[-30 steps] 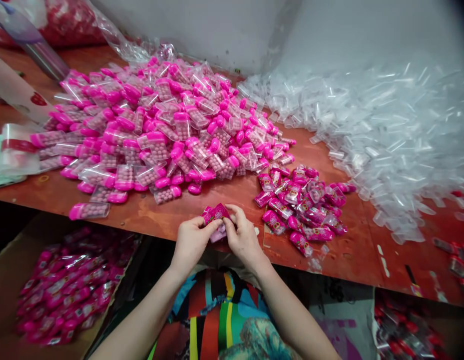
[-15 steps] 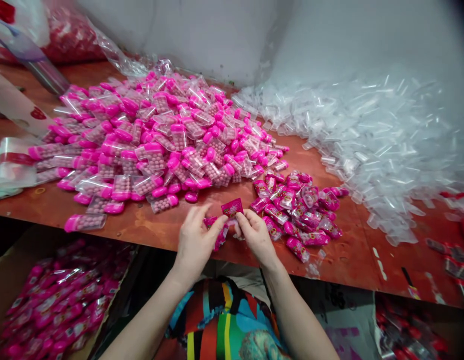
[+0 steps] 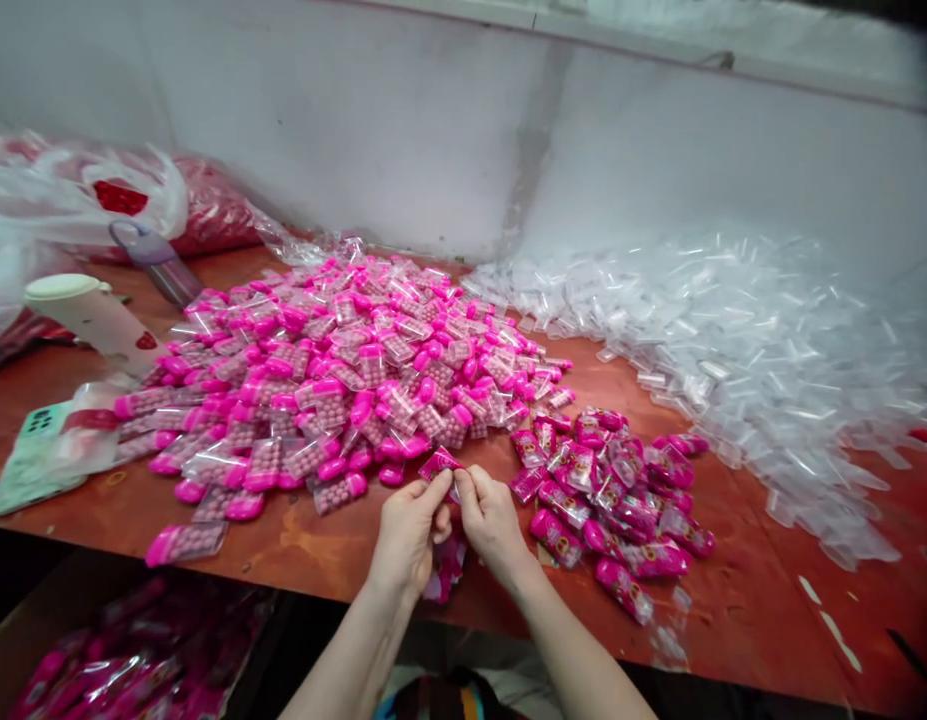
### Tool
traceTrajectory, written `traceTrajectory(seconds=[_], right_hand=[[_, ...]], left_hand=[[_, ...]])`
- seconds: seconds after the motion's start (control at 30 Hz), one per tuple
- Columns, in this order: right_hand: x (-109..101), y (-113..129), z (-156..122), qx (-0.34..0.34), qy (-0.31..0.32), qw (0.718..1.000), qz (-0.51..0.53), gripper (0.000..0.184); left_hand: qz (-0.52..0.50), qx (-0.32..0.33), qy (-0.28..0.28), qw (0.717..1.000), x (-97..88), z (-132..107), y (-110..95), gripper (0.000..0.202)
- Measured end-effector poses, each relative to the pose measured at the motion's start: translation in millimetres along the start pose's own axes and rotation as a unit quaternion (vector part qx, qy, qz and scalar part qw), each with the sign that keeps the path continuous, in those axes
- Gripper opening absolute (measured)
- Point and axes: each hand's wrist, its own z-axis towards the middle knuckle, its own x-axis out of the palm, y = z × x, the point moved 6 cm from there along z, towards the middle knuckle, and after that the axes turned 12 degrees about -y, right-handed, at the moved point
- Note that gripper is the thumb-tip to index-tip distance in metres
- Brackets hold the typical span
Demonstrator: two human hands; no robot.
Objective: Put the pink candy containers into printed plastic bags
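**The left hand (image 3: 409, 530) and right hand (image 3: 494, 520) pinch one pink label (image 3: 440, 463)**

I see both hands meeting just above the tabletop's (image 3: 298, 545) near edge, thumbs and forefingers closed on the small label held between them. The heap of pink-capped cases (image 3: 343, 370) lies just behind it, mid-tabletop. Labelled cases (image 3: 620, 490) sit right of the right hand, clear sleeves (image 3: 733, 340) toward the far right corner.

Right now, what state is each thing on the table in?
left hand, shut on label
right hand, shut on label
label, pinched between both hands
plain boxes, capped, heaped
labelled boxes, loose pile right of hands
sleeves, empty, heaped
bottle, capped, tilted
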Motion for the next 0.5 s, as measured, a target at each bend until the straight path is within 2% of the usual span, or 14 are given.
traceTrajectory(seconds=[0.1,0.2,0.3,0.33,0.37,0.43,0.5], right_hand=[[7.7,0.3,11.5,-0.034,0.007,0.999,-0.003,0.042],[4.4,-1.0,32.3,-0.061,0.02,0.998,-0.006,0.044],[-11.3,-4.3,66.6,-0.062,-0.034,0.997,-0.025,0.032],[-17.3,-4.0,78.7,-0.071,-0.076,0.993,-0.053,0.027],[-18.1,-3.2,89.4,-0.085,-0.088,0.989,-0.083,0.023],[-11.2,-5.5,106.9,-0.079,-0.078,0.988,-0.112,0.018],[-0.8,-11.3,117.2,-0.045,-0.061,0.993,-0.092,0.015]], left_hand=[[-0.005,-0.011,0.03,0.999,-4.6,3.8,-10.9,0.037],[0.0,0.005,-0.009,1.0,-19.0,10.2,-22.3,0.035],[-0.016,0.012,-0.049,0.999,-27.7,15.4,-28.5,0.035],[-0.021,0.008,-0.052,0.998,-27.4,16.3,-28.7,0.035],[-0.024,0.002,-0.052,0.998,-26.0,16.9,-28.1,0.036],[-0.03,-0.01,-0.053,0.998,-21.7,17.5,-25.2,0.037],[-0.039,-0.021,-0.055,0.997,-17.8,18.0,-21.3,0.038]])
